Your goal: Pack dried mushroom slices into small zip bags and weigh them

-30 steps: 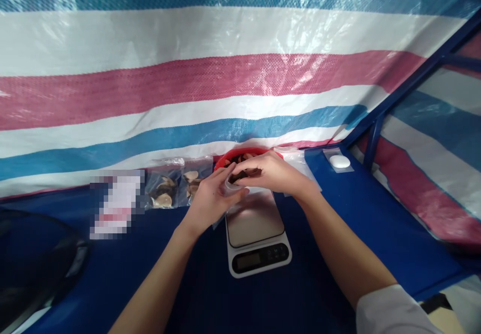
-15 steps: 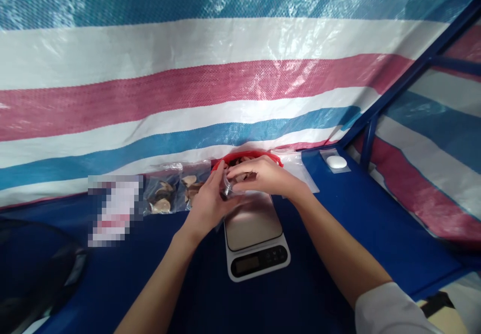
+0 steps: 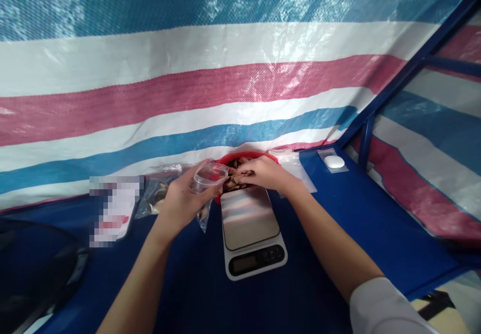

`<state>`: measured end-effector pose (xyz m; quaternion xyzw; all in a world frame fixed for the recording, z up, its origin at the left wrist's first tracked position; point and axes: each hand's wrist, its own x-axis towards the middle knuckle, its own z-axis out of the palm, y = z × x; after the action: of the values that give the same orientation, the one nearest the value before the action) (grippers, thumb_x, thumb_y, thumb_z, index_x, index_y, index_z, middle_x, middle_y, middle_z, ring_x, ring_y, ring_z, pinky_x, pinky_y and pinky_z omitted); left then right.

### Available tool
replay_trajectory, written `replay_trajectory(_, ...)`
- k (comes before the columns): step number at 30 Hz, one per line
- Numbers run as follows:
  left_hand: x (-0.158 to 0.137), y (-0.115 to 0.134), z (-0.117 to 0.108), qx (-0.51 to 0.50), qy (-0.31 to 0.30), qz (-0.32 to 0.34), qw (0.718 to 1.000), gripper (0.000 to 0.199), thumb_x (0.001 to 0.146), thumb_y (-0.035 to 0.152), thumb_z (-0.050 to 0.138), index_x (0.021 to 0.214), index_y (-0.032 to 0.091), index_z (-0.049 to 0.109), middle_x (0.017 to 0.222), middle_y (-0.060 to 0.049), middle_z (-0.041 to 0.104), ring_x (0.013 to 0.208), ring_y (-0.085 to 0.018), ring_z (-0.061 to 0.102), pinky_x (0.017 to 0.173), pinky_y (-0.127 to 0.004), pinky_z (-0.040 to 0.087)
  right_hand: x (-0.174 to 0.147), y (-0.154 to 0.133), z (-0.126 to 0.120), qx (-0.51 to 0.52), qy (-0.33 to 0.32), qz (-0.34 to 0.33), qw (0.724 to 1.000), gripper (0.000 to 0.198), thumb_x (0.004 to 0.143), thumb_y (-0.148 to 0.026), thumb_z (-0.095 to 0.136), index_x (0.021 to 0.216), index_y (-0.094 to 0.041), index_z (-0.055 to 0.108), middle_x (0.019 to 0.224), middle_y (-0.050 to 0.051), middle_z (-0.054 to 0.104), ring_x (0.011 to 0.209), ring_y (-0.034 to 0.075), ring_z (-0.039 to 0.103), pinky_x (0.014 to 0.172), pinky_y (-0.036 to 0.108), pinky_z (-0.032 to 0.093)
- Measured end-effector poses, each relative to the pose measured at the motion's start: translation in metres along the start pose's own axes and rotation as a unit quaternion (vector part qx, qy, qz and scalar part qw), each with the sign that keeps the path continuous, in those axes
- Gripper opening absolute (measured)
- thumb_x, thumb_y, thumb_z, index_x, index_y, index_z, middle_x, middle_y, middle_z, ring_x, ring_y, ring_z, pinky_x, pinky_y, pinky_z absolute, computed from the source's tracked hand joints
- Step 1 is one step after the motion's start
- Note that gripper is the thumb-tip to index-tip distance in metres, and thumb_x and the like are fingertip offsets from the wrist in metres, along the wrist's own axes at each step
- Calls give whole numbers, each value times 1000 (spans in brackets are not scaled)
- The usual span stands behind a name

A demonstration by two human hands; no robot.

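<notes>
My left hand [image 3: 181,198] is closed around a clear plastic cup [image 3: 211,172], its open mouth tilted towards the red basin [image 3: 271,158]. Dried brown slices [image 3: 233,181], perhaps mushroom, fill the basin. Among them is my right hand [image 3: 267,174], fingers curled and pinched on some slices; the fingertips are partly hidden. Just in front of the basin lies a kitchen scale [image 3: 251,224] with a bare plate and a dark display. Behind and under my left hand are clear bags [image 3: 148,201] with pale and brown slices inside.
Flat clear bags [image 3: 306,179] lie right of the basin. Farther right, a white oval object [image 3: 334,162] rests on a small bag. A blurred-out phone-like item [image 3: 120,209] and a black round rim [image 3: 80,264] are at left. Striped sheeting [image 3: 188,88] hangs behind the blue table [image 3: 330,214].
My hands have moved apart. The left carries the cup leftwards, away from over the basin's front, while the right has reached down into the slices. The basin's contents show more.
</notes>
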<state>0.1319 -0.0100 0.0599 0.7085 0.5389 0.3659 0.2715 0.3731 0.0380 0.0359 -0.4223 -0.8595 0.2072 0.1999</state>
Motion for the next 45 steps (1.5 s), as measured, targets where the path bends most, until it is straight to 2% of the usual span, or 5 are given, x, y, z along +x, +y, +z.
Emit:
replay_trajectory(14, 3, -17, -5, 8, -56, -30, 998, 76, 73, 60, 78, 136, 21, 64, 87, -4, 78, 55, -19, 62, 50, -31, 52, 5, -6, 21, -150, -35, 14, 988, 22, 97, -39, 59, 106, -29, 77, 112, 2, 76, 111, 25, 65, 73, 29, 45)
replay_trajectory(19, 3, -20, -5, -19, -49, 9, 999, 68, 75, 55, 78, 133, 23, 67, 102, -5, 78, 70, -23, 70, 61, -34, 59, 7, 0, 24, -184, -24, 40, 982, 29, 101, -38, 52, 110, -29, 78, 118, 5, 75, 105, 23, 68, 73, 29, 45)
replay_trajectory(30, 4, -13, 0, -65, -52, 8, 996, 58, 75, 54, 80, 122, 22, 71, 96, -4, 79, 87, -29, 73, 75, -38, 62, -7, 26, -3, -189, -16, 53, 980, 25, 96, -31, 61, 115, -30, 77, 115, 4, 77, 98, 24, 71, 84, 32, 49)
replay_trajectory(36, 3, -10, 3, -63, -63, -7, 996, 56, 77, 55, 78, 122, 22, 72, 86, -3, 78, 77, -26, 73, 67, -36, 62, -7, 27, 2, -181, -55, 39, 981, 22, 94, -29, 63, 108, -30, 79, 112, 2, 78, 102, 25, 70, 85, 32, 50)
replay_trajectory(45, 3, -9, 6, -78, -66, 13, 995, 55, 76, 54, 79, 123, 26, 71, 94, -3, 79, 92, -29, 74, 72, -37, 63, -6, 29, 3, -178, -51, 44, 982, 21, 94, -26, 61, 99, -25, 81, 106, 6, 78, 99, 26, 70, 80, 32, 49)
